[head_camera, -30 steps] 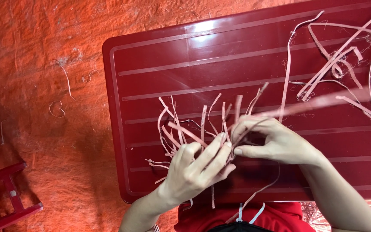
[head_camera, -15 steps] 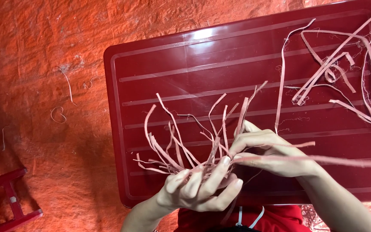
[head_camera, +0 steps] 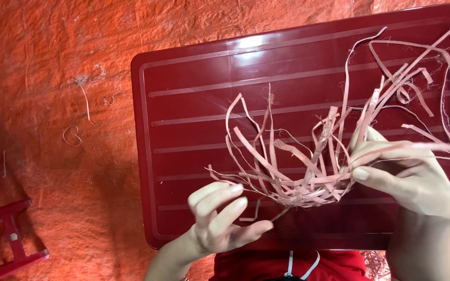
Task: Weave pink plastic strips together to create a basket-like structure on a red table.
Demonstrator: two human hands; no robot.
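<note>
In the head view, the right hand [head_camera: 407, 179] is pinching a tangled bundle of pale pink strips [head_camera: 292, 161] between thumb and fingers, clamped on the bundle's right end. One long strip [head_camera: 433, 148] is running out of that grip toward the right edge of the picture, blurred along its length. The bundle is hanging just above the dark red plastic tabletop [head_camera: 194, 119], its loose ends fanning upward and to the left, its knotted middle sagging between the two hands.

The left hand [head_camera: 220, 221] is hovering just below and to the left of the bundle, its fingers spread apart and lightly curled, gripping nothing; the fingertips [head_camera: 238, 188] are sitting close to the lowest strips, and whether they are touching them cannot be told.

A second loose heap of pink strips [head_camera: 412, 78] is lying on the tabletop's far right corner, apart from the held bundle. The tabletop is ribbed with raised lines and is catching a bright glare near its top edge.

Around it, an orange tarpaulin [head_camera: 53, 78] is covering the ground, with a few stray curled strip scraps [head_camera: 71, 136] lying on it to the left. A red plastic frame piece [head_camera: 6, 242] is showing at the lower left corner. A red garment with a white cord [head_camera: 290, 263] is showing at the bottom edge.
</note>
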